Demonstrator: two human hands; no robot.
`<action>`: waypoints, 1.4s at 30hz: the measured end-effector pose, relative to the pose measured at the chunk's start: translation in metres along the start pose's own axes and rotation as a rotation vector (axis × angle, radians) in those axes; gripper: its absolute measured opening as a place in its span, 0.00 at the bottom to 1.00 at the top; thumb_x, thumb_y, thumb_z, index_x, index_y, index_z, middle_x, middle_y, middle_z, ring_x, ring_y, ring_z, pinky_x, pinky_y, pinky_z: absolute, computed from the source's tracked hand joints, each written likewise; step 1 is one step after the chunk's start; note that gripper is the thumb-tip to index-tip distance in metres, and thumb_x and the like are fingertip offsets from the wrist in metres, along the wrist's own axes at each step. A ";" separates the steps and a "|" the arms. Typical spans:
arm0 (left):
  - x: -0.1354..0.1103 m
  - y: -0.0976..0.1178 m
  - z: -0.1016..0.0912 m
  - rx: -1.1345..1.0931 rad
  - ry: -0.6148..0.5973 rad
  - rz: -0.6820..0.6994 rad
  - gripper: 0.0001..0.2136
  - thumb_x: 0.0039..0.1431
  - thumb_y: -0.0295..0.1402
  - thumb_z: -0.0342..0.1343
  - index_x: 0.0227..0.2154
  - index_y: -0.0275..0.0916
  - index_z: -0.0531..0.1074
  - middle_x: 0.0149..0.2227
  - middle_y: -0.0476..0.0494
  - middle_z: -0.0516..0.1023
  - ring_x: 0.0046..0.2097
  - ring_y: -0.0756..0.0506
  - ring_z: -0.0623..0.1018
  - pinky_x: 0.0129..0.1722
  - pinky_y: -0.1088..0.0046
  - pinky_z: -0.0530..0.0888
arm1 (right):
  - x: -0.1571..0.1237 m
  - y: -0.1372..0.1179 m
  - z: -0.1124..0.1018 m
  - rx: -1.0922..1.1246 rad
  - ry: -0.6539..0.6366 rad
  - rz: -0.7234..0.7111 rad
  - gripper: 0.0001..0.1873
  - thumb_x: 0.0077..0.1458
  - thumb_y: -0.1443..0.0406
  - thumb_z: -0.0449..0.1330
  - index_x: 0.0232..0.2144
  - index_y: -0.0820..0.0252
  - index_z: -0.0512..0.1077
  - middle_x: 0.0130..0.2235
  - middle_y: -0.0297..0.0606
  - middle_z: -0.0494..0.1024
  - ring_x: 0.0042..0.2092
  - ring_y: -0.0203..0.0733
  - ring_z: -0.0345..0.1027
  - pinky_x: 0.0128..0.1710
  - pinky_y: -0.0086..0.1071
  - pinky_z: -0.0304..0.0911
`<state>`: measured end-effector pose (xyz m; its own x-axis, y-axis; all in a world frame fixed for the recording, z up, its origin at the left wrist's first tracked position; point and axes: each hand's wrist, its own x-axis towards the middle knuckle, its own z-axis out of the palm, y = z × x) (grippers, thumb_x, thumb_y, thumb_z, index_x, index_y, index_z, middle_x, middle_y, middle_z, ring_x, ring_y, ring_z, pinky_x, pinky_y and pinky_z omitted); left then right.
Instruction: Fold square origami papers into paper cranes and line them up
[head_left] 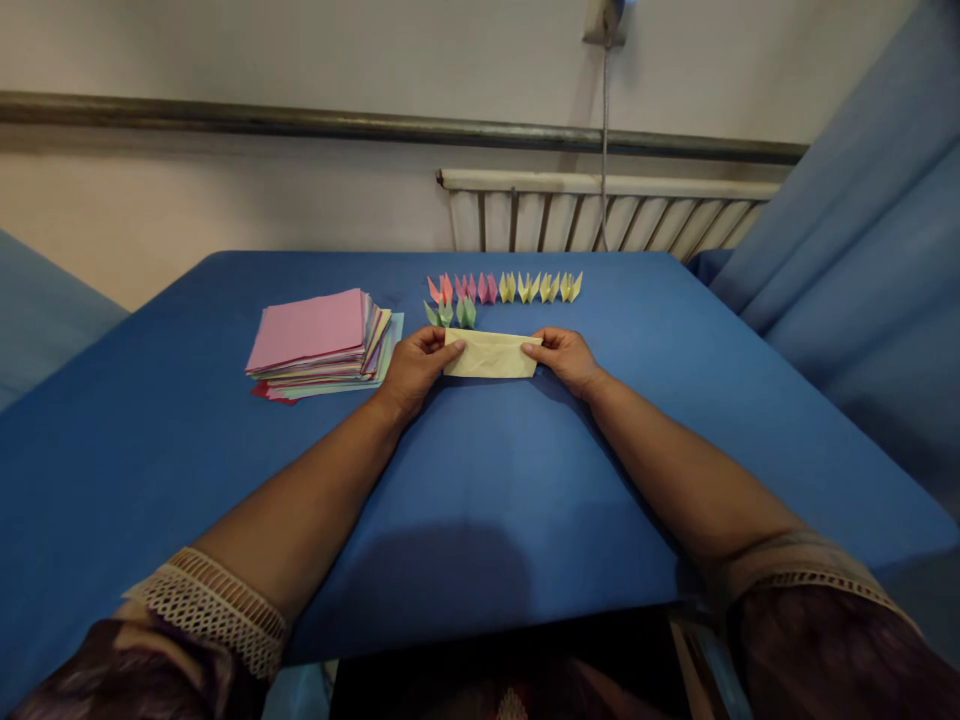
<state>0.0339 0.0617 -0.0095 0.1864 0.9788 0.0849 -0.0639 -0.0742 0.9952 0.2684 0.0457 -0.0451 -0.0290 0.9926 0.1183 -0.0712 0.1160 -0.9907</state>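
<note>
A pale yellow sheet of paper (491,356), folded into a wide strip with faint creases, is held up just above the blue table. My left hand (417,368) pinches its left end, thumb in front and fingers behind. At the right end, my right hand (567,358) grips it the same way. Right behind the strip stand two green folded paper cranes (466,313). A row of pink paper cranes (487,289) and yellow paper cranes (529,288) lies farther back.
Left of my left hand lies a thick stack of coloured paper (307,332), pink on top. A blue cloth covers the table (465,470). Beyond its far edge are a radiator (551,215), a wall pipe (300,118) and a hanging cord (604,130). A blue curtain (840,200) hangs at the right.
</note>
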 end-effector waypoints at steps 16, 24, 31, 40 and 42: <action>-0.001 0.000 -0.001 0.069 0.026 -0.005 0.15 0.41 0.40 0.70 0.25 0.36 0.74 0.26 0.51 0.75 0.28 0.52 0.70 0.31 0.75 0.67 | -0.002 -0.004 0.003 0.041 0.026 0.038 0.21 0.35 0.52 0.72 0.22 0.60 0.69 0.23 0.30 0.74 0.25 0.32 0.63 0.29 0.30 0.61; -0.004 0.005 0.001 0.081 0.021 -0.013 0.15 0.40 0.41 0.69 0.24 0.36 0.72 0.25 0.52 0.74 0.27 0.52 0.69 0.31 0.75 0.66 | -0.002 -0.003 0.002 0.035 0.001 0.036 0.20 0.36 0.53 0.71 0.23 0.60 0.69 0.24 0.30 0.74 0.25 0.33 0.64 0.29 0.30 0.61; 0.004 -0.005 -0.004 0.318 0.052 0.010 0.13 0.44 0.42 0.63 0.23 0.38 0.71 0.24 0.51 0.73 0.27 0.50 0.69 0.30 0.73 0.65 | 0.003 0.000 0.004 -0.278 0.051 0.063 0.12 0.45 0.58 0.64 0.23 0.58 0.67 0.24 0.30 0.72 0.26 0.35 0.64 0.29 0.31 0.61; 0.013 -0.021 -0.006 1.047 -0.016 0.218 0.12 0.46 0.36 0.59 0.15 0.42 0.62 0.39 0.39 0.80 0.45 0.37 0.74 0.52 0.56 0.66 | -0.022 -0.025 0.034 -1.312 0.079 -0.046 0.16 0.58 0.66 0.54 0.48 0.62 0.71 0.49 0.51 0.74 0.49 0.52 0.67 0.49 0.43 0.60; 0.012 -0.022 -0.005 1.099 -0.021 0.206 0.12 0.47 0.36 0.59 0.16 0.42 0.63 0.41 0.38 0.80 0.47 0.35 0.73 0.51 0.55 0.66 | -0.027 -0.028 0.039 -1.372 0.061 -0.214 0.19 0.59 0.69 0.53 0.52 0.63 0.69 0.56 0.52 0.69 0.56 0.54 0.61 0.55 0.47 0.56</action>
<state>0.0324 0.0764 -0.0308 0.2896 0.9256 0.2436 0.8037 -0.3734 0.4632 0.2327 0.0143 -0.0180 -0.0965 0.9469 0.3067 0.9572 0.1728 -0.2321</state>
